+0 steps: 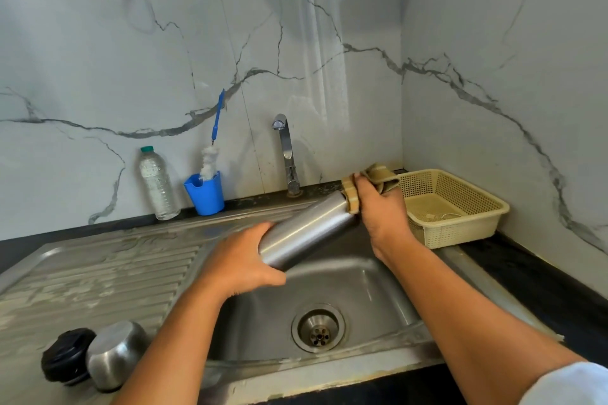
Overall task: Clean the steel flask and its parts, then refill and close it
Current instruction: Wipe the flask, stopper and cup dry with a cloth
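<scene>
The steel flask (307, 230) lies tilted above the sink basin (362, 289), its mouth end pointing up and to the right. My left hand (241, 261) grips its base end. My right hand (380, 207) holds a tan cloth (375, 176) pressed over the flask's mouth end, which is hidden by the cloth. On the drainboard at the lower left sit the steel cup lid (115, 353), upside down, and the black stopper (67, 355) beside it.
The tap (286, 148) stands behind the sink, with no water visibly running. A blue cup (205, 196) with a bottle brush (214, 148) and a clear plastic bottle (156, 182) stand at the wall. A beige basket (460, 210) sits at the right corner.
</scene>
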`<act>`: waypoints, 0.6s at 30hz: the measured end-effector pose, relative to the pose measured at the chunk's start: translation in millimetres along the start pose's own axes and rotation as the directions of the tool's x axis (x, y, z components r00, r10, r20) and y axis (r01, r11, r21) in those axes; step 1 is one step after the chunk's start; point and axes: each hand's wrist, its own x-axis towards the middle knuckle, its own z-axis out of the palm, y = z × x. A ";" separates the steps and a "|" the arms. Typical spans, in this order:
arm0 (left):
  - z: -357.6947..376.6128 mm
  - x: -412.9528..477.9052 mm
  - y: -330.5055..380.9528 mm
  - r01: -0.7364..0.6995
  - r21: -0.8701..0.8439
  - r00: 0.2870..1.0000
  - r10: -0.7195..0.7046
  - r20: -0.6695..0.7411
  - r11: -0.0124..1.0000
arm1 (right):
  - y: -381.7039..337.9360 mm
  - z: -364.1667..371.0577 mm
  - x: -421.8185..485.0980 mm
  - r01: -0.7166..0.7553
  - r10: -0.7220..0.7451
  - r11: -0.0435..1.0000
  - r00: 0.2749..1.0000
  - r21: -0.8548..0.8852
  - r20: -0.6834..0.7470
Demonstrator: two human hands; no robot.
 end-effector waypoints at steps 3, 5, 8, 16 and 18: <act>5.4 -1.0 3.1 0.049 -0.231 0.988 -0.012 0.157 0.972 | -1.4 3.0 1.1 -0.046 0.041 0.945 0.999 0.323 0.023; 9.2 -0.7 5.0 0.075 -0.304 0.980 -0.014 0.197 0.950 | -3.1 1.9 1.7 -0.116 0.100 0.876 0.993 0.468 0.058; 14.2 0.6 9.7 0.104 -0.377 0.968 -0.007 0.249 0.921 | -6.8 -0.3 0.9 -0.190 0.154 0.802 0.982 0.566 0.111; 30.7 2.6 36.4 0.073 -0.647 0.991 0.019 0.134 0.759 | -1.5 14.5 -17.6 -0.284 0.148 0.866 0.931 0.411 0.332; 30.6 7.1 44.0 0.027 -0.751 1.000 -0.017 0.022 0.660 | 0.0 22.3 -30.2 -0.297 0.144 0.905 0.888 0.306 0.437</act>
